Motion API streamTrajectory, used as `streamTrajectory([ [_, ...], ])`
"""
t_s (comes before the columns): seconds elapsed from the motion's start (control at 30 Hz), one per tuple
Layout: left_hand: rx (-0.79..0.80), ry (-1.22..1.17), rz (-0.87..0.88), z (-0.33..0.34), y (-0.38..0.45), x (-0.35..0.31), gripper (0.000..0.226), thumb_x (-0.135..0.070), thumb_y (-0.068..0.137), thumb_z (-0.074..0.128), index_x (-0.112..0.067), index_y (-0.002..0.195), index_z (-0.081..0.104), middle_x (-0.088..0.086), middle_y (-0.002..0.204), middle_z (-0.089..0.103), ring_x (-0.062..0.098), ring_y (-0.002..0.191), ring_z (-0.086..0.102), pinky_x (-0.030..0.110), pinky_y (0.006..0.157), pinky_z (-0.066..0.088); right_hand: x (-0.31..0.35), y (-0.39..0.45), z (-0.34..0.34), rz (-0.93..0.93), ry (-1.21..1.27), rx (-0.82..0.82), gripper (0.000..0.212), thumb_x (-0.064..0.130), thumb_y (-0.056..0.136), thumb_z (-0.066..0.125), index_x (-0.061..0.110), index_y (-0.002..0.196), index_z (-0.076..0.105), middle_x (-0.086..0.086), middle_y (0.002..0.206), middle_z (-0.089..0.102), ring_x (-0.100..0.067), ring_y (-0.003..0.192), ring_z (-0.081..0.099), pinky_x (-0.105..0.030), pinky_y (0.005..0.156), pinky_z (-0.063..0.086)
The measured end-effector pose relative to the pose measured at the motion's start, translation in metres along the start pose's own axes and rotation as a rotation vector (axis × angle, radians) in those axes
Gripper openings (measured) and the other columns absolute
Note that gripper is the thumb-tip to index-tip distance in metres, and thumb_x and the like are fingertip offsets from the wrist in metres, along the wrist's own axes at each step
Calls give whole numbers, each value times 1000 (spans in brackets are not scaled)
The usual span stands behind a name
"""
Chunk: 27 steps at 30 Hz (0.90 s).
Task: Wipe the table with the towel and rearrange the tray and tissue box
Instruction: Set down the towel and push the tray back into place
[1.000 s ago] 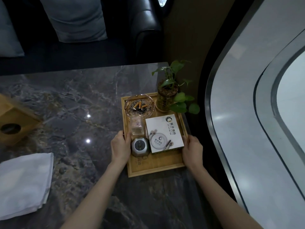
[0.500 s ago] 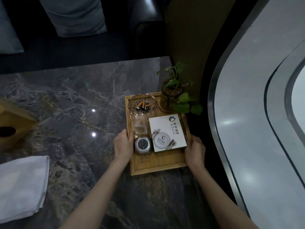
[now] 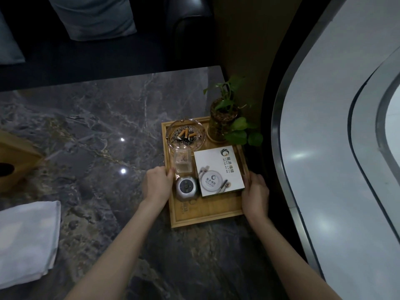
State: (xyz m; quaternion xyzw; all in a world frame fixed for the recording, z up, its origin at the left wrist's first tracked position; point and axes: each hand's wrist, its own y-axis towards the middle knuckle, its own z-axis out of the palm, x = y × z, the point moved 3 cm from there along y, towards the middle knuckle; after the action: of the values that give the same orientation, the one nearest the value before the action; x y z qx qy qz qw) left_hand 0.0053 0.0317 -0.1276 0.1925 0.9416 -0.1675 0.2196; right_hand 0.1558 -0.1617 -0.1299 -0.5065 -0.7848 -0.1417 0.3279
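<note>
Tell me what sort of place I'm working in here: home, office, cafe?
Probably a cafe or lounge, not a home. A branded white box sits in the wooden tray beside a glass ashtray holding cigarette butts, on a marble-look table against a dark leather sofa.

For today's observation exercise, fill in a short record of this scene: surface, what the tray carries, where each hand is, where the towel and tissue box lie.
surface: dark marble table
tray: wooden tray near the table's right edge
tray contents: glass ashtray with cigarette butts, potted plant, white printed box, small clear container, round metal item
left hand: left hand gripping the tray's left rim
right hand: right hand gripping the tray's right rim
towel: white towel, folded, at the left, untouched
tissue box: wooden tissue box at the far left, partly out of frame
</note>
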Motion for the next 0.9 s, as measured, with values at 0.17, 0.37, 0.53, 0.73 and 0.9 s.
streamTrajectory([
  [0.17,8,189,-7,-5,2,-5,39,-35,90,50,-2,80,69,19,82,69,36,80,64,40,69,50,-1,-4,6,-36,-67,-41,19,4,92,47,-4,104,59,-23,98,61,-34,93,55,-37,74,46],
  [0.37,15,175,26,-6,2,-4,39,-31,90,51,0,76,69,19,77,68,34,73,64,38,63,50,-5,-9,11,-61,-116,-34,21,-2,89,49,-7,107,58,-25,99,61,-38,97,52,-39,77,45],
  [0.53,9,118,76,-8,-6,1,41,-33,91,49,0,79,70,16,73,68,28,65,61,35,59,47,-6,-7,11,-41,-150,46,28,-2,90,44,-4,117,53,-23,111,56,-34,107,47,-39,84,43],
  [0.73,62,-74,177,-14,-44,5,24,-25,91,50,-10,107,60,12,106,64,19,91,57,31,81,45,-11,-27,0,-97,-72,139,50,-3,90,41,7,139,34,-15,139,45,-29,127,40,-40,107,36],
  [0.9,87,-77,238,-3,-98,14,61,-29,94,45,-12,145,18,6,155,20,20,142,21,36,115,22,-13,-74,-5,-224,-193,210,54,17,95,38,14,145,16,-6,155,21,-19,143,15,-38,118,12],
])
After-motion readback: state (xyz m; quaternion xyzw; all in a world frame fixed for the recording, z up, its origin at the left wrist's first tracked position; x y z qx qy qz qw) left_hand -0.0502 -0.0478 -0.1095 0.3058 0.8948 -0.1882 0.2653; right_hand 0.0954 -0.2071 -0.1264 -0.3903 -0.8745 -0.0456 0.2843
